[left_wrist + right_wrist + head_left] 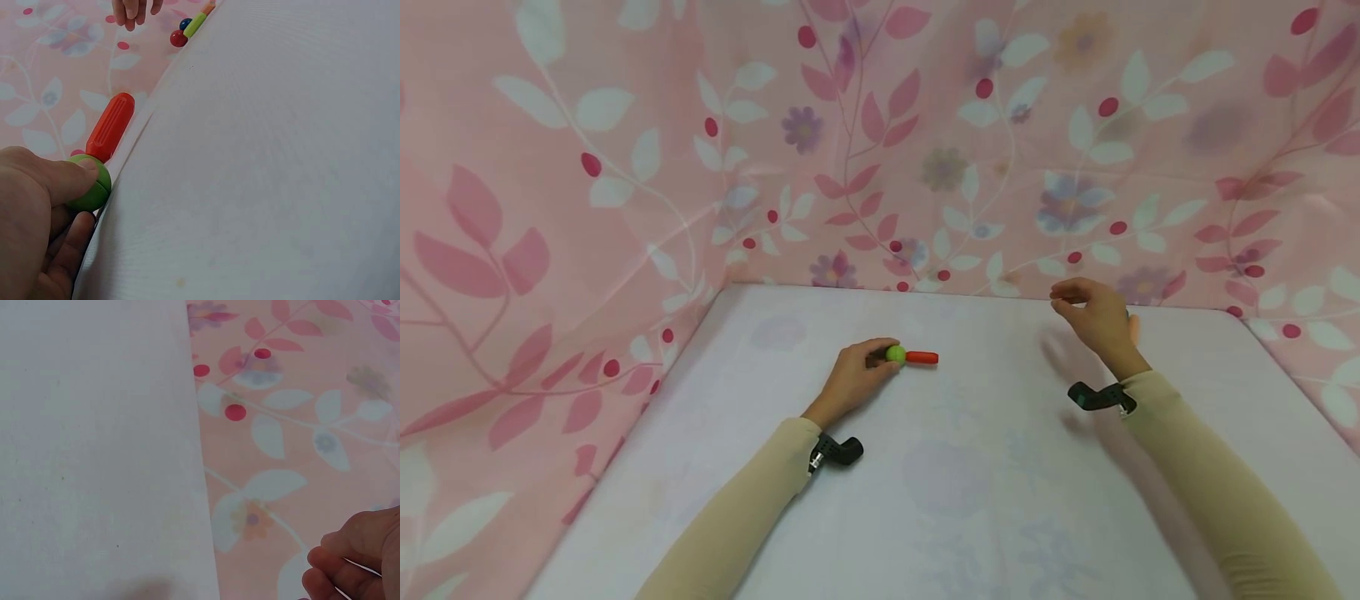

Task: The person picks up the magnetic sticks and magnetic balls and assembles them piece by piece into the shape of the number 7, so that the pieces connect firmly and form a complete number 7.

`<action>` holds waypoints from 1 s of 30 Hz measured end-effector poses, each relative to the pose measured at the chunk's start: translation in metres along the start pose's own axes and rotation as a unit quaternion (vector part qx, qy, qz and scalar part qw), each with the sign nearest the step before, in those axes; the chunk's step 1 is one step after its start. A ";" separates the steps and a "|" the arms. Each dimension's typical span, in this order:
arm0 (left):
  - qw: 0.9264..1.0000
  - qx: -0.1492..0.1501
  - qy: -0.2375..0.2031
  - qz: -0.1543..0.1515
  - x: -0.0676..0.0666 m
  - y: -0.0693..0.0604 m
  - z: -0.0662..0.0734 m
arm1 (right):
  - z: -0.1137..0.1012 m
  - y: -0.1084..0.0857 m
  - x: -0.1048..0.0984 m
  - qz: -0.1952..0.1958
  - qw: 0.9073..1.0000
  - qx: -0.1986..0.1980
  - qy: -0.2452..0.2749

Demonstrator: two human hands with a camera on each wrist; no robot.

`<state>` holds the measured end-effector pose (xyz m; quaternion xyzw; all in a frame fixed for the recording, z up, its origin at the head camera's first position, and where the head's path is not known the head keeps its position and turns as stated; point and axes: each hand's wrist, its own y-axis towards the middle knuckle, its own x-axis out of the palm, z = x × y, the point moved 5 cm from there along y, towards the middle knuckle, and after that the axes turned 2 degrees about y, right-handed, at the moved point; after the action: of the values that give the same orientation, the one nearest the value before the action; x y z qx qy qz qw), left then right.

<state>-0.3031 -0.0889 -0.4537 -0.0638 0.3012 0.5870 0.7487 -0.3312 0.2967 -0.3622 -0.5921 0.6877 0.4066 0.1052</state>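
My left hand [859, 371] rests low over the white table and pinches a green ball [896, 355]. A ridged red stick [922, 357] extends from the ball to the right. In the left wrist view, thumb and fingers close about the green ball [91, 184], while the red stick [111, 127] points away from the hand. My right hand [1099, 321] hovers above the far right part of the table, its fingers loosely bent with nothing between them. Those bent fingers also show in the right wrist view, where the right hand [356, 556] fills the lower right corner.
Behind the right hand lie a red ball [179, 39], a dark blue ball [185, 24] and a light green stick [195, 25]. A peach-coloured piece [1134, 330] shows past that hand. Pink floral cloth [880, 167] hangs beyond the white table [970, 517].
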 end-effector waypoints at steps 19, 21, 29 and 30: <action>1.000 -0.004 0.006 0.004 -0.001 -0.001 0.002 | 0.045 0.014 -0.029 -0.006 0.995 0.102 0.006; 1.000 -0.005 0.007 0.004 -0.001 -0.001 0.002 | 0.050 0.014 -0.032 -0.004 0.994 0.106 -0.015; 1.000 0.000 0.005 0.001 0.000 0.000 0.001 | 0.069 0.014 -0.042 -0.015 0.990 0.140 -0.030; 1.000 0.001 0.005 0.000 0.000 0.000 0.001 | 0.072 0.014 -0.043 -0.017 0.989 0.146 -0.031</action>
<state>-0.3027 -0.0881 -0.4527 -0.0662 0.3055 0.5869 0.7469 -0.3566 0.3767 -0.3756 -0.5694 0.7259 0.3183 0.2182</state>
